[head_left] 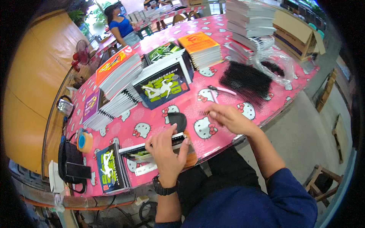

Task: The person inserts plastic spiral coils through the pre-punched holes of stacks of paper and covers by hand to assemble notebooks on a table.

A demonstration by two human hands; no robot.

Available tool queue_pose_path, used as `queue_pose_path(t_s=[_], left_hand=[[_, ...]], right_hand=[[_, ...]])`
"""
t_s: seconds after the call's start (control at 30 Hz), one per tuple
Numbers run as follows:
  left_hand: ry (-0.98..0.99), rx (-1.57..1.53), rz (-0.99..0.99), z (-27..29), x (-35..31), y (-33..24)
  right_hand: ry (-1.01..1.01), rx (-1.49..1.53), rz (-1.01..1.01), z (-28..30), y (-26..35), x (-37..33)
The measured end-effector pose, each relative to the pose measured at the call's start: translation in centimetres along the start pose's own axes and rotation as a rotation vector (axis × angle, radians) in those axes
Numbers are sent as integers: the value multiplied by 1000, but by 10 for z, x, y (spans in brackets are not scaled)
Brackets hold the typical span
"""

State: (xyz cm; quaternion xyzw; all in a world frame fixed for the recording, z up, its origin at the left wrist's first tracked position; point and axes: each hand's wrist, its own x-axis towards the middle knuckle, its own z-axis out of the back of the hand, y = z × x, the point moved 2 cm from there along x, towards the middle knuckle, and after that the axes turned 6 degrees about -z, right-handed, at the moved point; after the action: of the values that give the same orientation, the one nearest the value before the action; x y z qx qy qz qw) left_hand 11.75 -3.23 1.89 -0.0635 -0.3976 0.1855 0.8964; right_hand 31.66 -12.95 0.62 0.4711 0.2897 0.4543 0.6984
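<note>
The left hand [167,150] grips a notebook [139,155] near the front edge of the table [121,133]. The right hand [230,118] pinches a dark coil [203,113] between closely set fingers.

The book [138,155], with a dark cover bearing green print, is held at a slant and partly hidden, at about seven o'clock from the middle of the view, its upper edge running from nearly nine o'clock up toward nearly three. A short, dark coil [203,113] is held apart from it, between one and two o'clock, its loose end pointing to nine.
</note>
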Motion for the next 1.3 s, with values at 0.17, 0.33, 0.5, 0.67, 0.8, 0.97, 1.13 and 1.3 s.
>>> queue_pose_path(t_s=[0.17,0.33,0.5,0.67,0.8,0.97,1.13,1.3], left_hand=[[-31,-273,3,14,2,10],[-66,-258,11,15,-2,10],[-90,-237,-12,13,-3,10],[-103,-244,0,15,-3,8],[-97,-255,4,16,-4,7],[-112,-241,-4,13,-5,8],[-128,-229,10,13,-7,8],[-143,-235,-21,13,-6,7]], right_hand=[[21,-95,448,-32,24,-5],[32,-115,436,-36,33,2],[-3,-126,500,-39,42,4],[-16,-147,556,-41,42,9],[17,-201,607,-42,47,8],[221,-253,559,-36,43,16],[351,-240,512,-35,46,20],[465,-218,568,-33,45,28]])
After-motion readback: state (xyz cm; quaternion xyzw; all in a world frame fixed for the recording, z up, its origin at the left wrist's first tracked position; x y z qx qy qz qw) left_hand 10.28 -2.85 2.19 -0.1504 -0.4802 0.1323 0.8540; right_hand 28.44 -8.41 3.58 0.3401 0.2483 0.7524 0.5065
